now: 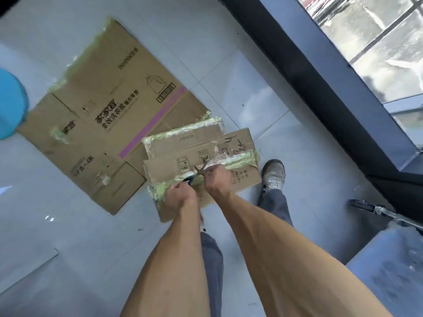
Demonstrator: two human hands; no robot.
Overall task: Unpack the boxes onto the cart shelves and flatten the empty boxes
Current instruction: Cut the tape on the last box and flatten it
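Both bare forearms reach down: the left hand and right hand each grip the small flattened box, held above the pale tiled floor. Its far edge overlaps a large flattened carton lying flat. A grey shoe stands just beside; something blue intrudes at left.
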